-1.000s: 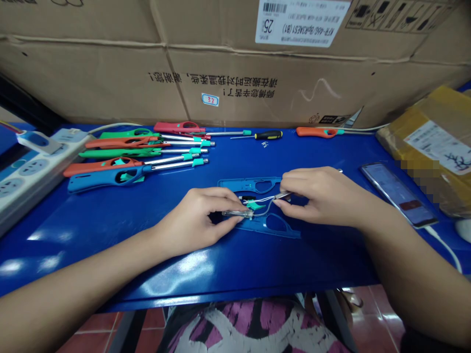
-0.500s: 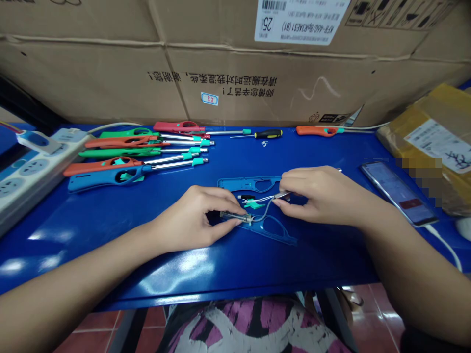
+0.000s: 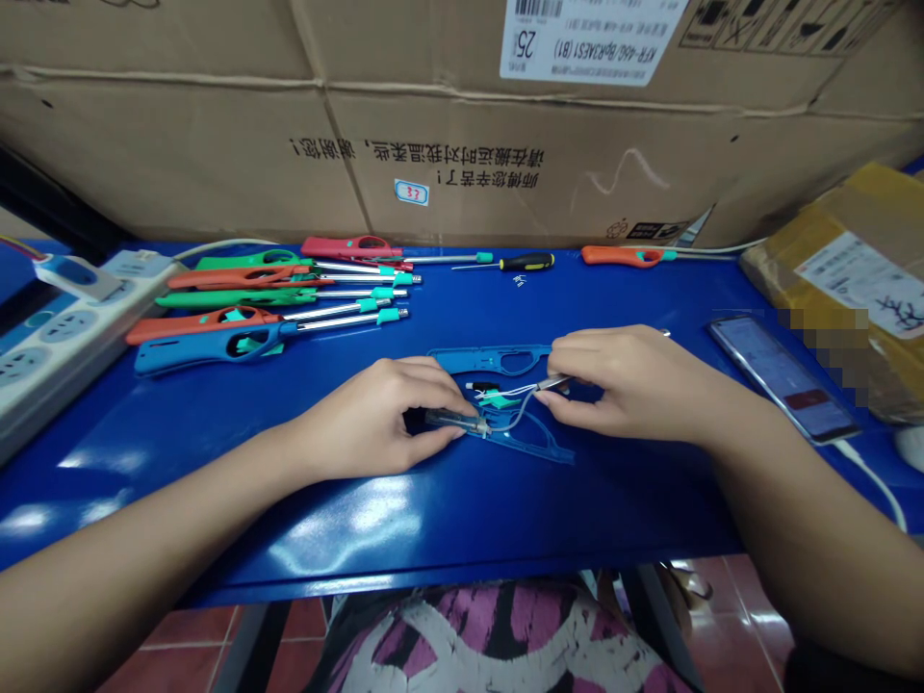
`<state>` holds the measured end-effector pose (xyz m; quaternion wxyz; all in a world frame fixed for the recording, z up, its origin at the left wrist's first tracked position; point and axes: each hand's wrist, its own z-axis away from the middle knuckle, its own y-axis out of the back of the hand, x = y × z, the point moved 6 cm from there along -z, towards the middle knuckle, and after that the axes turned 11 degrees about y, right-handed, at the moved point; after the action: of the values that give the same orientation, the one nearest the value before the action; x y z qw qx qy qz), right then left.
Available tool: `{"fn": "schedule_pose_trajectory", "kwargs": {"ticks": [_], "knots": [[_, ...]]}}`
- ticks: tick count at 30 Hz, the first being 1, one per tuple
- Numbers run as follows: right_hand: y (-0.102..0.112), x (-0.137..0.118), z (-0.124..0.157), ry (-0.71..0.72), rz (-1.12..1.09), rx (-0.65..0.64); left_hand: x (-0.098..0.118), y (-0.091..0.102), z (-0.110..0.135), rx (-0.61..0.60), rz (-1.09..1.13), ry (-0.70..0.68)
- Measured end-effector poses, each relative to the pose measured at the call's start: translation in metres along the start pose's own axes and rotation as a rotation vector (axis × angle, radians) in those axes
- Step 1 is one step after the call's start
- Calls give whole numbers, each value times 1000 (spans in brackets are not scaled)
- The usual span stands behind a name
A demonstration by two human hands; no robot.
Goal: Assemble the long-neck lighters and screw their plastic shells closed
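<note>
Between the thumb and fingers of my left hand is a clear gas tank of a lighter. A grey hose runs from its valve end toward my right hand. That hand pinches a metal lighter tube, with white wires coming out of it; its far end shows past the knuckles. One blue shell half lies just beyond my fingers. The other blue shell half is partly under the tank. A black igniter and a green trigger lie between the halves.
Several assembled lighters lie at the left, by a power strip. Behind are a screwdriver, small screws and an orange lighter. A phone and taped parcel lie right. A large carton stands behind.
My left hand has shifted slightly left and away from me with the tank. The nearer blue shell half has moved slightly the same way. My right hand has stayed in place.
</note>
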<state>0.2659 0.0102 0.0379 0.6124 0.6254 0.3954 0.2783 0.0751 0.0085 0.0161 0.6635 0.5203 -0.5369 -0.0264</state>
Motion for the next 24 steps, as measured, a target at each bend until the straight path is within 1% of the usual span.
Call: {"fn": "schedule_pose_trajectory", "kwargs": {"ticks": [6, 9, 13, 20, 24], "knots": [[0, 0, 1, -1, -6, 2, 0, 8, 0, 126, -42, 4], [1, 0, 1, 5, 0, 9, 1, 11, 1, 144, -92, -8], [0, 0, 1, 9, -2, 12, 1, 10, 2, 90, -150, -12], [-1, 1, 1, 6, 7, 5, 1, 6, 3, -13, -126, -15], [-1, 0, 0, 4, 9, -1, -1, 5, 3, -72, -152, 0]]}}
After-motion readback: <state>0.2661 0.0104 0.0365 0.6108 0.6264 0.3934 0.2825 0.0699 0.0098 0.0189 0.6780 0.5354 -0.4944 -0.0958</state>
